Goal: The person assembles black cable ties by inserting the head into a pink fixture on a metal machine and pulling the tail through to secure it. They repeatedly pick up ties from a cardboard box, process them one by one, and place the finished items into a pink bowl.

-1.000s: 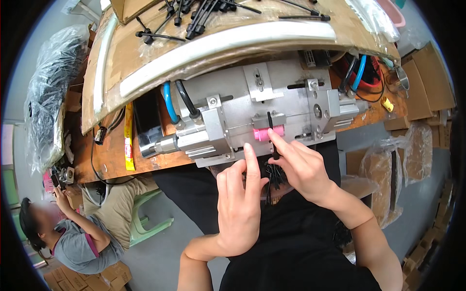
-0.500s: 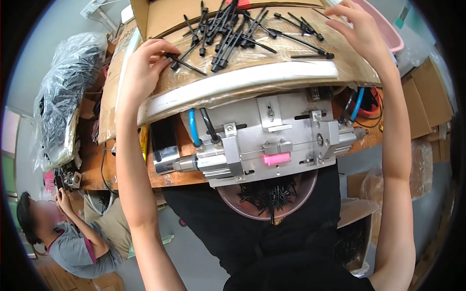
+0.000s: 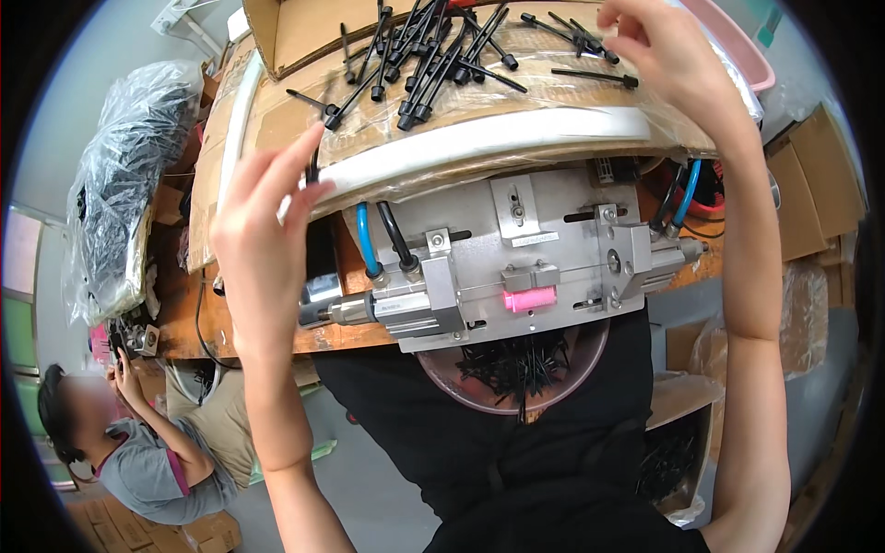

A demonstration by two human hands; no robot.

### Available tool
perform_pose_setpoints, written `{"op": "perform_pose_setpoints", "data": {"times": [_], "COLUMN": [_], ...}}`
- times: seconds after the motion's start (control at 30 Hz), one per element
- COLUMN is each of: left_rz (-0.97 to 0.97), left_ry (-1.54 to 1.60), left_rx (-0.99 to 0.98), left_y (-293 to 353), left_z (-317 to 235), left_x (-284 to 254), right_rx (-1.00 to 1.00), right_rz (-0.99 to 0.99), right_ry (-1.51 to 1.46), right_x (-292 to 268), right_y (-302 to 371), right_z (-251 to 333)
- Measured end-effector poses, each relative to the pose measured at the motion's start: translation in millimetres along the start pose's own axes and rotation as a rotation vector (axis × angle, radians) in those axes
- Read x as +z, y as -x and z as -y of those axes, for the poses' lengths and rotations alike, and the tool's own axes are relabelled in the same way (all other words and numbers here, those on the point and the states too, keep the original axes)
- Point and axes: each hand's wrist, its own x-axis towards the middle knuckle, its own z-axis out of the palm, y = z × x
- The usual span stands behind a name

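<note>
Between the fingertips of my left hand [image 3: 263,226] is a short dark piece, seemingly a black rod with a thick cap seen end-on; the hand is in front of the cardboard's left edge. My right hand [image 3: 668,60] is over the far right of the cardboard, fingers curled together beside a few black capped rods [image 3: 595,78]; what they hold is hidden. More such rods [image 3: 433,69] lie in a loose pile on the taped cardboard [image 3: 387,157]. Nearer me is a metal fixture [image 3: 516,309] with a cylinder at each side and a pink block [image 3: 530,299] in the middle.
A pink bowl [image 3: 597,364] of black rods sits on my lap under the fixture. Blue tubes [image 3: 367,240] rise from the fixture. A bagged bundle [image 3: 138,175] stands left, near a seated co-worker [image 3: 166,461]. Cardboard boxes [image 3: 811,184] and a pink tub [image 3: 737,46] are right.
My left hand has come off the cardboard toward me with a dark piece. My right hand has moved slightly left and nearer, its fingers curling; the thin rod at its fingertips no longer shows.
</note>
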Motion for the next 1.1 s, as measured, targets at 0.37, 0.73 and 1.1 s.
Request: {"op": "perform_pose_setpoints", "data": {"times": [0.37,0.73,1.1], "left_rz": [0.209,0.347,0.329], "left_ry": [0.268,0.220,0.389], "left_rx": [-0.045,-0.060,-0.294], "left_y": [130.0,122.7,127.5], "left_z": [-150.5,-160.7,-160.0], "left_x": [50.6,63.0,24.5], "right_rx": [0.066,-0.057,-0.149], "right_rz": [-0.122,-0.158,-0.057], "right_ry": [-1.293,-1.164,-0.534], "right_x": [-24.4,-27.2,72.7], "right_y": [59.2,138.4,230.2], "right_z": [-1.0,39.4,112.9]}}
